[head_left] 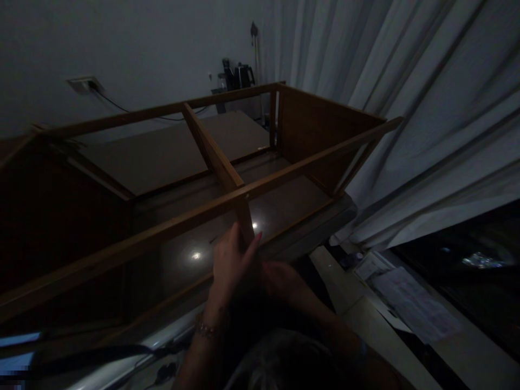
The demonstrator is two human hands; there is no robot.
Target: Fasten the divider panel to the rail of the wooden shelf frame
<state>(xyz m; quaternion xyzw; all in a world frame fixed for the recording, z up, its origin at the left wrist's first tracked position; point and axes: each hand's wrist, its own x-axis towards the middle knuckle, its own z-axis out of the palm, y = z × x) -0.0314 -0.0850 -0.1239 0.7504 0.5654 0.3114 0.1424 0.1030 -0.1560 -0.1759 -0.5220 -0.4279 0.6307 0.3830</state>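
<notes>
A wooden frame (pixel 190 214), with open rails and side panels, stands over a pale board that reflects light. My left hand (pixel 231 254) is closed around the middle wooden post (pixel 245 216), just under the front rail, with the thumb on its near side. Lower and to the right, in deep shadow, is my right hand (pixel 282 280). Its fingers look curled, and whatever they may hold is too dark to make out. A crossbar (pixel 215 151) runs from the top of this post to the back rail.
White curtains (pixel 337 59) hang along the right side. A power socket (pixel 83 84) with a plugged-in cord is on the wall. Behind the frame stands a dark kettle (pixel 244 75). Papers (pixel 414 300) lie at lower right, near the tiled floor (pixel 353 287).
</notes>
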